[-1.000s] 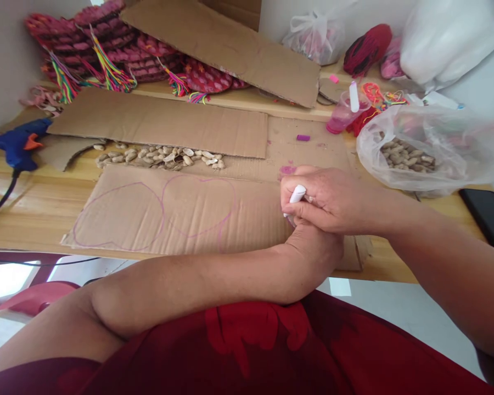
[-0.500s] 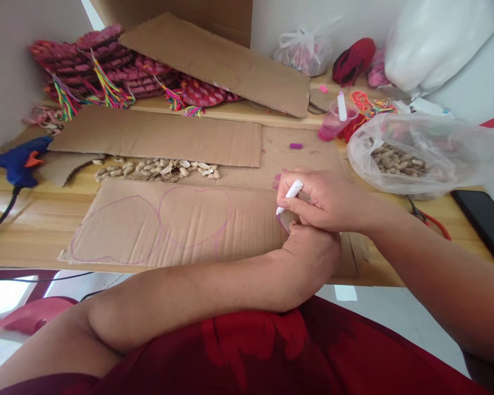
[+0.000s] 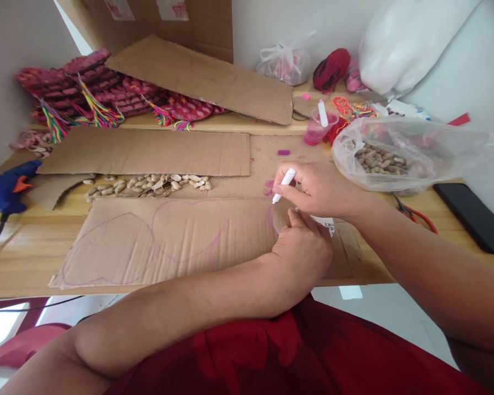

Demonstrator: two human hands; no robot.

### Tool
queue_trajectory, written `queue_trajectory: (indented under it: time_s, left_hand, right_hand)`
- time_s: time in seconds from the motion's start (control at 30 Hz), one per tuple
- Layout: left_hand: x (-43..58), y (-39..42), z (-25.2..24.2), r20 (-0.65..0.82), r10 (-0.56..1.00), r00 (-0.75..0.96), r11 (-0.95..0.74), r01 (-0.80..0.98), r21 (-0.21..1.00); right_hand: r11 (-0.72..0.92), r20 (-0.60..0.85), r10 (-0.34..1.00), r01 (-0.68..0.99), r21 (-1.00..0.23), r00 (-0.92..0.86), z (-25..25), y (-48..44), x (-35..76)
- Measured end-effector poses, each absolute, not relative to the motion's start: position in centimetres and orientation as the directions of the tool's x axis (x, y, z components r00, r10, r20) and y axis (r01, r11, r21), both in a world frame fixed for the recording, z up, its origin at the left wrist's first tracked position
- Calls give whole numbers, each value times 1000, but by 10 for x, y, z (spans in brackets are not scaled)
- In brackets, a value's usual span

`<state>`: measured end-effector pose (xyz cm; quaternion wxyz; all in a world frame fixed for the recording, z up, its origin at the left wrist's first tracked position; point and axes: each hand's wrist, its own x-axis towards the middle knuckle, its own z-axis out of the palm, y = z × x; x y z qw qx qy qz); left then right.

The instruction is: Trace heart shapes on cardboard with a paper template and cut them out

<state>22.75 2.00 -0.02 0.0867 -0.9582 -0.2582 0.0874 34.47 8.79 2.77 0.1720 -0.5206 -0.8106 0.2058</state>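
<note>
My right hand (image 3: 315, 189) grips a white marker (image 3: 286, 184), its tip low at the upper left edge of a small cardboard cutout (image 3: 280, 216). My left hand (image 3: 302, 255) reaches across from the left and presses the cutout down with its fingertips, hiding most of it. Beneath lies a long cardboard strip (image 3: 242, 230) bearing purple outlines. A heart outline (image 3: 188, 230) is near its middle, and another rounded outline sits at its left end. Part of a purple line shows beside the cutout. A purple marker cap (image 3: 284, 152) rests beyond my hands.
Peanut shells (image 3: 148, 185) lie between the strip and another cardboard piece (image 3: 148, 151). A blue glue gun (image 3: 10, 186) is at left. On the right are a bag of peanuts (image 3: 381, 158), red-handled pliers (image 3: 420, 216), a phone (image 3: 473, 216) and a pink cup (image 3: 316, 131).
The marker tip has moved up along the cutout's left edge, my right hand with it. My left hand still presses the cutout and shows more. The whole view has shifted slightly.
</note>
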Motion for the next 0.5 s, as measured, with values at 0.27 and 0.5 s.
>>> queue_trajectory:
  time_s: [0.27, 0.5]
  left_hand:
    - [228, 21, 4, -149, 521, 840, -849, 494, -186]
    - [229, 24, -1, -154, 458, 876, -877, 415, -243]
  right_hand:
    - [321, 78, 942, 814, -484, -325, 24, 87, 361]
    - [319, 100, 943, 780, -539, -316, 21, 85, 361]
